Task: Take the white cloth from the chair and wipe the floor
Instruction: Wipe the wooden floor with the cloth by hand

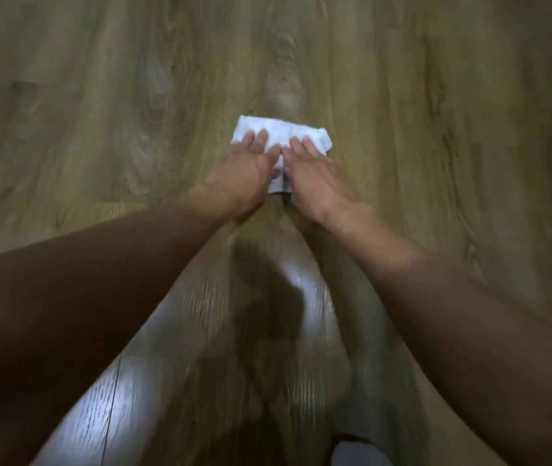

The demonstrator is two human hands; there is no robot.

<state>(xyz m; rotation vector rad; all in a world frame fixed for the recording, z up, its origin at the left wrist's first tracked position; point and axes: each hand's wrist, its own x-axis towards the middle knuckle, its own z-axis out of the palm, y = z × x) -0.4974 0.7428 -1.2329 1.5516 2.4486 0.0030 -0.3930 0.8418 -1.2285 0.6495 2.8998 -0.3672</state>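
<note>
- The white cloth [281, 142] lies folded into a small bundle on the wooden floor [100, 95], a little above the middle of the view.
- The left hand [244, 169] rests flat on the near left part of the cloth, fingers straight and held close together, pressing down rather than gripping.
- The right hand [315, 173] lies flat on the near right part in the same way, its fingers stretched forward over the fabric.
- The two hands sit side by side, nearly touching at the thumbs, with a narrow strip of cloth showing between them.
- The far edge of the cloth and its right corner (slightly bunched) stick out beyond the fingertips.
- Both bare forearms reach out from the lower corners of the view and meet at the cloth.
- The floor has olive-brown planks with visible grain running away from the person.
- Between the arms, nearer the person, the floor shows a bright glossy sheen [126, 391] and a dark blurred shadow [268, 304].
- The outer parts of the view are blurred, so fine detail there cannot be made out.
</note>
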